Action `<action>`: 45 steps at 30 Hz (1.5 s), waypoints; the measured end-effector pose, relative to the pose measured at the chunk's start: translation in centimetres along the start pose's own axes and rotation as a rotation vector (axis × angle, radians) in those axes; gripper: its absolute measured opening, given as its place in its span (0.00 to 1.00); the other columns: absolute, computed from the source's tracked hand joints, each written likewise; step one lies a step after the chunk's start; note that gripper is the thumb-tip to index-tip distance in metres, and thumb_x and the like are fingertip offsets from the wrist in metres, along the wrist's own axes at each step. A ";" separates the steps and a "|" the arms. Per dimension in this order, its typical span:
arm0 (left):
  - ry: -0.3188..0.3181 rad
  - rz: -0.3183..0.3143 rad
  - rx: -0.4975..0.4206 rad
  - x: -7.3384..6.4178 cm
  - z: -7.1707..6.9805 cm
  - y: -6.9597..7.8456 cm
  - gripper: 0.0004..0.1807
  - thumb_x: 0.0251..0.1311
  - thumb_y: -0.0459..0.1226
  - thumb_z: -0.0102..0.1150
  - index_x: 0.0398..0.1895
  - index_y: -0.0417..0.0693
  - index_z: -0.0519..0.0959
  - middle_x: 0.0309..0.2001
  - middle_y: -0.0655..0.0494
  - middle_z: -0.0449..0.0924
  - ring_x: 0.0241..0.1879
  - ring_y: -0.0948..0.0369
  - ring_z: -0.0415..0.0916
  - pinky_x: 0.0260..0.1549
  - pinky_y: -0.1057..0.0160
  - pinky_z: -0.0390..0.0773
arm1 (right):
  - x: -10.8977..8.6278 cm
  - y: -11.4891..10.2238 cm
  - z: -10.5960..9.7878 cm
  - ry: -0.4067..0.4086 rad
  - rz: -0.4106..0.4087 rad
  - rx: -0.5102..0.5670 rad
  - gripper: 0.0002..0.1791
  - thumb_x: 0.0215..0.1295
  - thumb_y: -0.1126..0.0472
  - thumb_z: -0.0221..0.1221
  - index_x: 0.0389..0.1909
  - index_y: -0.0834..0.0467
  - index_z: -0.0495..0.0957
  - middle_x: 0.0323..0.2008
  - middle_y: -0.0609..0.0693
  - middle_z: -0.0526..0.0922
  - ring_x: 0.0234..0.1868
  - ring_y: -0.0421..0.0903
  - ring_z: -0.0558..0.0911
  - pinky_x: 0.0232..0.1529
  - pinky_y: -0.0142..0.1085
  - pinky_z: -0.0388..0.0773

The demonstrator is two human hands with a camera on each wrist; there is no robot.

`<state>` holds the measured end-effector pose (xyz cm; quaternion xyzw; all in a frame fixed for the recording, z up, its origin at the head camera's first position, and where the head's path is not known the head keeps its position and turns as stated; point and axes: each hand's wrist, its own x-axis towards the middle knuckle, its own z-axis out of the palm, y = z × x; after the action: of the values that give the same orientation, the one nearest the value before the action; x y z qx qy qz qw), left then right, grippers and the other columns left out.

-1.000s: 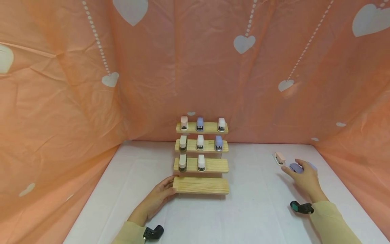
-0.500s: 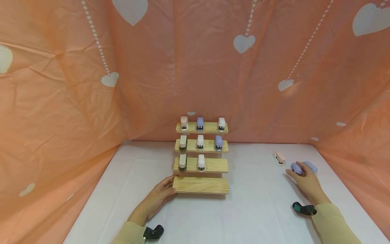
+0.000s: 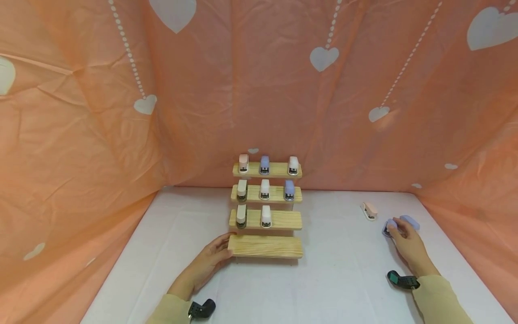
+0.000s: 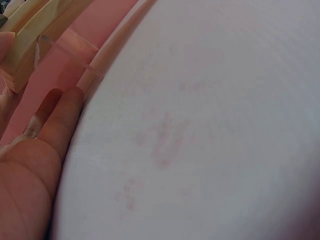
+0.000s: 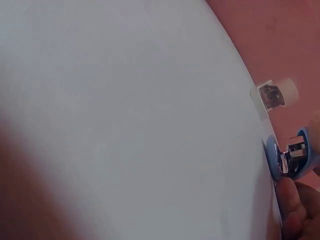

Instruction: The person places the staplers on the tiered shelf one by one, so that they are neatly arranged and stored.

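My left hand point(image 3: 206, 264) holds the left end of the lowest plank of a stepped wooden display rack point(image 3: 265, 246). In the left wrist view the thumb lies against the plank's end point(image 4: 22, 65), while other fingers point(image 4: 62, 117) extend below it. On the right, my right hand point(image 3: 410, 247) pinches a small purple stapler point(image 3: 388, 227), whose metal front shows in the right wrist view. Just behind the hand lies another purple stapler point(image 3: 410, 222). A pink stapler point(image 3: 369, 210) lies farther back to the left.
Small staplers stand on the rack's upper three planks, including a pink one point(image 3: 243, 163), a white one point(image 3: 265, 216) and a purple one point(image 3: 289, 190). The white tabletop point(image 3: 332, 279) surrounds the rack. An orange curtain point(image 3: 263, 90) with hearts hangs behind and at both sides.
The right hand has drawn slightly back, its fingers closing on the purple stapler, which has turned and shifted a little left. The left hand stays at the rack.
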<state>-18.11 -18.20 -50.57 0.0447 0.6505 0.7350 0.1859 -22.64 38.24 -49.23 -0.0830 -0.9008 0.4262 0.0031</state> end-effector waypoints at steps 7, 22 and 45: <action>0.004 -0.006 -0.006 -0.2 0.1 0.2 0.39 0.64 0.39 0.58 0.74 0.42 0.52 0.71 0.37 0.55 0.67 0.48 0.59 0.66 0.53 0.62 | -0.2 -0.3 0.2 0.001 0.041 0.072 0.50 0.67 0.34 0.47 0.74 0.66 0.43 0.70 0.74 0.48 0.67 0.72 0.53 0.63 0.67 0.53; -0.005 0.017 -0.013 0.2 0.3 0.2 0.38 0.64 0.36 0.57 0.74 0.41 0.53 0.71 0.36 0.55 0.67 0.48 0.60 0.64 0.57 0.66 | -0.6 -1.2 -0.3 -0.014 0.105 0.167 0.54 0.65 0.33 0.51 0.74 0.67 0.41 0.70 0.74 0.49 0.67 0.69 0.54 0.62 0.64 0.61; -0.016 0.033 -0.020 -0.2 0.2 0.1 0.38 0.64 0.38 0.57 0.74 0.40 0.53 0.71 0.37 0.55 0.66 0.50 0.61 0.63 0.59 0.67 | -3.4 -12.0 3.6 0.138 -0.355 0.103 0.34 0.66 0.49 0.61 0.67 0.61 0.62 0.53 0.59 0.73 0.43 0.32 0.74 0.35 0.21 0.75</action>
<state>-17.94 -18.09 -50.41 0.0594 0.6408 0.7440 0.1796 -21.36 27.49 -42.10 0.0482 -0.8759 0.4579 0.1444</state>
